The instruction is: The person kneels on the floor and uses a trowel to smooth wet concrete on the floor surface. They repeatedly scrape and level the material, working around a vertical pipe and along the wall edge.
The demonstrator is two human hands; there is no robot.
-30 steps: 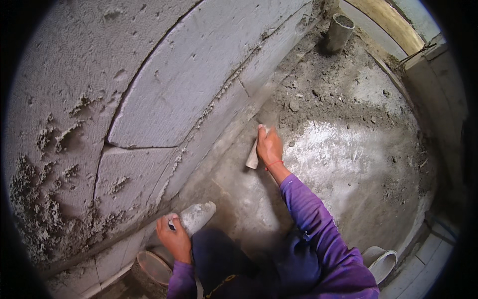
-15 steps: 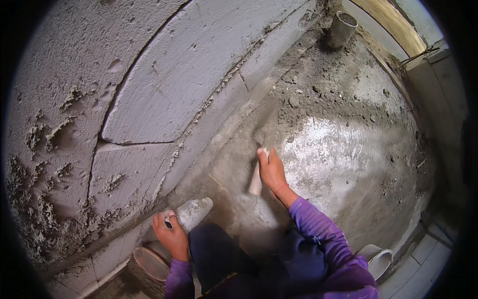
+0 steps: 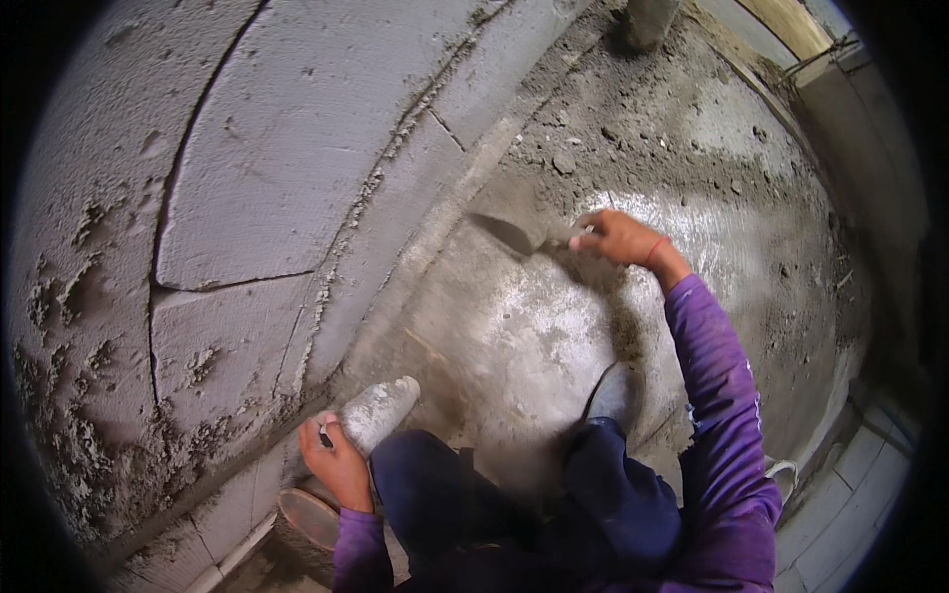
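My right hand [image 3: 615,239] is closed around a trowel [image 3: 506,234], held out over the floor away from my legs. Its dark blade points left toward the base of the wall and is slightly blurred; the fingers hide most of the handle. My left hand [image 3: 336,463] is low by the wall, beside my dust-coated left shoe [image 3: 381,410]. Its thumb and fingers curl together around a small dark spot, and what they hold, if anything, cannot be made out. Beneath the trowel lies a grey, mortar-smeared floor [image 3: 534,316].
A pale block wall [image 3: 257,168] with rough mortar runs along the left. Loose rubble [image 3: 643,148] covers the far floor, near an upright grey pipe [image 3: 650,22]. My right shoe [image 3: 615,393] stands mid-floor. A reddish round container [image 3: 308,518] and a whitish container [image 3: 783,478] sit nearby.
My right hand has moved forward and to the right with the trowel, whose blade now points left. My right shoe has come into sight. The left hand stays by the left shoe.
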